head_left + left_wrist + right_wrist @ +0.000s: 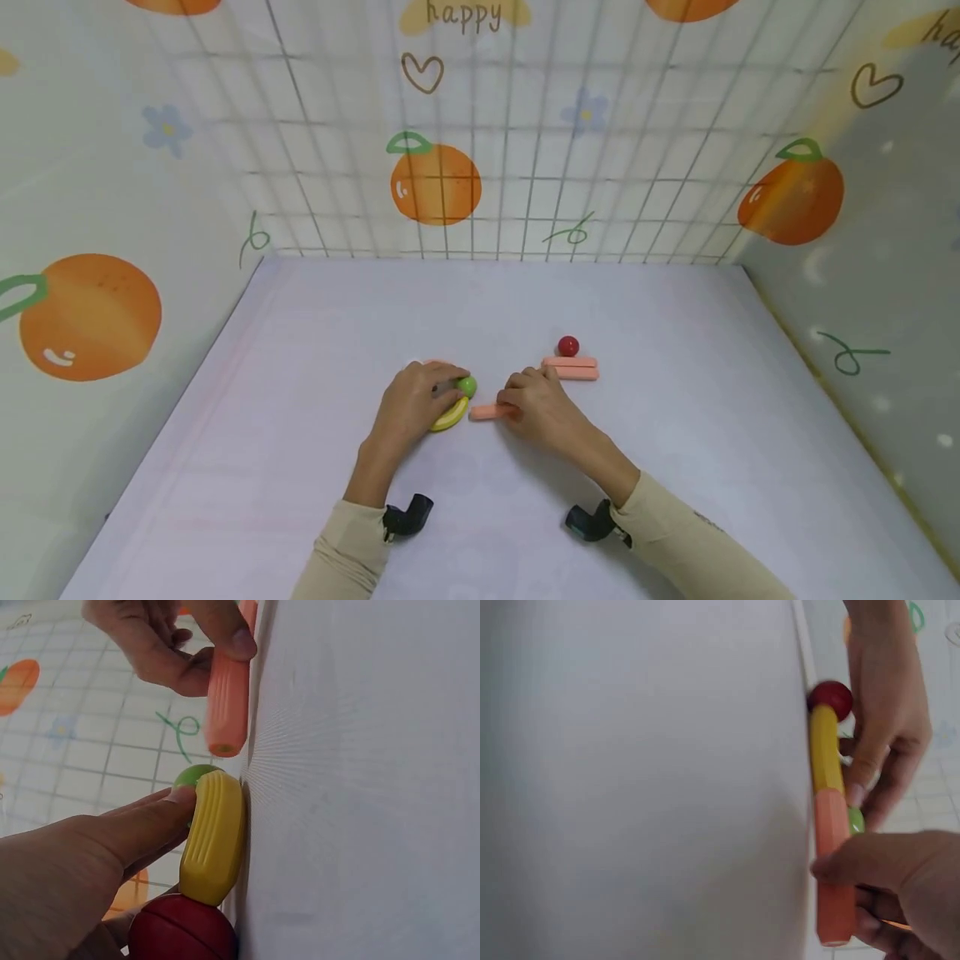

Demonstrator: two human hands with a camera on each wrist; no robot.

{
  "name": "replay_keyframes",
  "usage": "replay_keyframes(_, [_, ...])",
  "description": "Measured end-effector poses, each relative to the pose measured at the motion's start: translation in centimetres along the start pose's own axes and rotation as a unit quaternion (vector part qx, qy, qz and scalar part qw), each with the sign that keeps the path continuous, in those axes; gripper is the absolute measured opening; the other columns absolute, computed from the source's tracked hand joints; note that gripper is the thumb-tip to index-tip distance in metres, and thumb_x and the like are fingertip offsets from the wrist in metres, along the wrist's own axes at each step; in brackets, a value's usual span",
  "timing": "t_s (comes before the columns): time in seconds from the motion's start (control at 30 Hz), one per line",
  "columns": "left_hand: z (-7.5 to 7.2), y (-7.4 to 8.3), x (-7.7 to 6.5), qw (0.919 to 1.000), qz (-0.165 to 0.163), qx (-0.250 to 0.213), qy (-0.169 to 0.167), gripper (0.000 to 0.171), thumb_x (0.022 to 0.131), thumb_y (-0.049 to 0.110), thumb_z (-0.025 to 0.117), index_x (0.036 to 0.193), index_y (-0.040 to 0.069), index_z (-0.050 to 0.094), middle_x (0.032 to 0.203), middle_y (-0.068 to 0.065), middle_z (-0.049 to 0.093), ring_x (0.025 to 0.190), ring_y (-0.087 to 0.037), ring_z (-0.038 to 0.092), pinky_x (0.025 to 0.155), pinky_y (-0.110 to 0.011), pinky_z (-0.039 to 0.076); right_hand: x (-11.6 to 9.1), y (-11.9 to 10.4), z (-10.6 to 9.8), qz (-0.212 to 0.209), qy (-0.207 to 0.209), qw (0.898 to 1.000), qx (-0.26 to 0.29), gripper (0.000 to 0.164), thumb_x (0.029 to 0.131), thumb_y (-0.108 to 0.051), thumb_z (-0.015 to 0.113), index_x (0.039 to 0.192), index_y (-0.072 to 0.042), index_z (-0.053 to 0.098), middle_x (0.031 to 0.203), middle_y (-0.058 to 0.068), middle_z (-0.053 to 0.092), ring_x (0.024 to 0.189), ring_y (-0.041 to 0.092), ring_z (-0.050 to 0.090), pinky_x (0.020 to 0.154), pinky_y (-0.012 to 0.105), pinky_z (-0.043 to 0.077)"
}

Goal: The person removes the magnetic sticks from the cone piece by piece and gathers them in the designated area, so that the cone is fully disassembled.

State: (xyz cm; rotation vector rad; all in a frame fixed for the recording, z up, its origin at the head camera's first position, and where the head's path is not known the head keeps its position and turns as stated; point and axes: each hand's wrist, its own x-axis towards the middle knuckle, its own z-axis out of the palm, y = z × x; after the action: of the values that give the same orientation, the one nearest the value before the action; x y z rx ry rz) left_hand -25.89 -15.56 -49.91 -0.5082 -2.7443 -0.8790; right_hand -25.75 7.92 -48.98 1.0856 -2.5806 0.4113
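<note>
My left hand (408, 404) pinches a small green ball (468, 386) between thumb and fingers. Just below the ball lies a curved yellow rod (451, 416), its far end close to the green ball. A red ball (182, 930) sits at the yellow rod's near end in the left wrist view, mostly covered by the hand from above. My right hand (546, 410) holds a straight salmon-pink rod (484, 412) between thumb and fingers, low over the table, one end pointing at the green ball. Part of another pink piece (438, 362) shows behind my left fingers.
Two more pink rods (576, 373) lie side by side beyond my right hand, with a second red ball (568, 346) just behind them. The white table (300, 517) is bounded by a wire grid (525, 192) at the back and printed cloth walls on both sides.
</note>
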Motion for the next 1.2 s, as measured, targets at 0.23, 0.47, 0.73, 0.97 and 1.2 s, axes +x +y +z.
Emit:
replay_keyframes(0.23, [0.1, -0.1, -0.1, 0.9997, -0.014, -0.016, -0.006, 0.027, 0.087, 0.024, 0.080, 0.114, 0.024, 0.078, 0.116, 0.007, 0.071, 0.086, -0.017, 0.059, 0.070, -0.033, 0.048, -0.4, 0.2, -1.5, -0.011, 0.061, 0.998, 0.017, 0.020, 0.074, -0.008, 0.087, 0.090, -0.013, 0.075, 0.087, -0.003, 0.069, 0.086, 0.020, 0.060, 0.081, 0.044, 0.038])
replay_keyframes(0.47, [0.0, -0.1, -0.3, 0.9994, -0.025, -0.020, -0.016, 0.028, 0.088, 0.025, 0.079, 0.116, 0.025, 0.077, 0.117, 0.008, 0.070, 0.088, -0.016, 0.058, 0.071, -0.033, 0.048, -1.0, 1.6, -3.9, 0.001, 0.096, 0.994, 0.043, 0.023, 0.072, -0.006, 0.089, 0.089, -0.013, 0.076, 0.089, -0.002, 0.067, 0.083, 0.017, 0.057, 0.080, 0.045, 0.035])
replay_keyframes(0.73, [0.0, 0.0, -0.2, 0.9990, -0.028, -0.033, -0.014, 0.028, 0.089, 0.025, 0.079, 0.117, 0.026, 0.076, 0.118, 0.009, 0.070, 0.098, -0.018, 0.061, 0.080, -0.039, 0.051, -2.2, 3.9, -5.5, 0.016, 0.109, 0.993, 0.039, 0.027, 0.070, -0.003, 0.091, 0.091, -0.011, 0.077, 0.088, -0.002, 0.066, 0.082, 0.018, 0.056, 0.084, 0.050, 0.035])
replay_keyframes(0.97, [0.1, 0.0, -0.3, 0.9985, -0.034, -0.038, -0.019, 0.029, 0.088, 0.024, 0.079, 0.117, 0.026, 0.076, 0.119, 0.009, 0.069, 0.099, -0.019, 0.062, 0.081, -0.040, 0.051, -3.1, 5.3, -5.8, 0.052, 0.074, 0.996, 0.005, 0.027, 0.071, -0.007, 0.091, 0.093, -0.012, 0.076, 0.095, 0.000, 0.069, 0.092, 0.023, 0.062, 0.086, 0.053, 0.035])
replay_keyframes(1.2, [0.0, -0.1, -0.2, 0.9984, -0.032, -0.043, -0.020, 0.029, 0.088, 0.024, 0.079, 0.117, 0.025, 0.076, 0.118, 0.008, 0.070, 0.100, -0.019, 0.063, 0.081, -0.039, 0.051, -3.6, 6.2, -5.6, 0.057, 0.055, 0.997, -0.001, 0.024, 0.073, -0.008, 0.089, 0.093, -0.010, 0.076, 0.097, 0.002, 0.070, 0.096, 0.025, 0.062, 0.089, 0.054, 0.035])
